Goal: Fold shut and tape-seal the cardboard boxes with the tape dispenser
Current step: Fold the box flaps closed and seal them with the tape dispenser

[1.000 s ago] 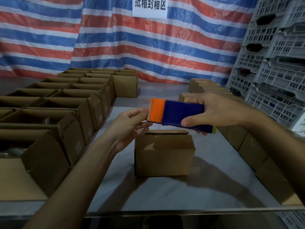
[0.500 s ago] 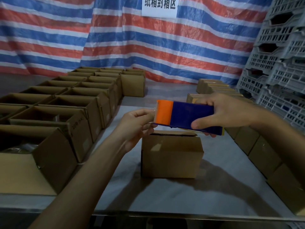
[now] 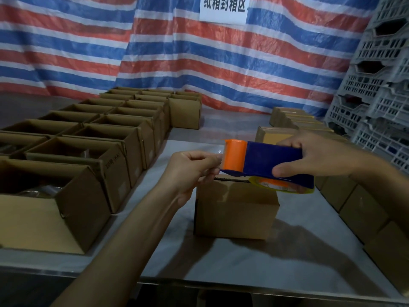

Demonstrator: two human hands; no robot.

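Packing and carton-sealing station, warehouse-type space. Evidence: rows of open cardboard boxes (image 3: 93,138) crowd the table (image 3: 243,267) left of the left grip (image 3: 192,171). Closed boxes (image 3: 296,120) are lined up beyond and to the right of the right grip (image 3: 316,156), which holds a tape dispenser (image 3: 265,160). Grey plastic crates (image 3: 380,85) are stacked far right of that grip. A red-white-blue striped tarp (image 3: 110,52) serves as back wall beyond both grips, with a white printed sign (image 3: 223,7) in Chinese characters on it.
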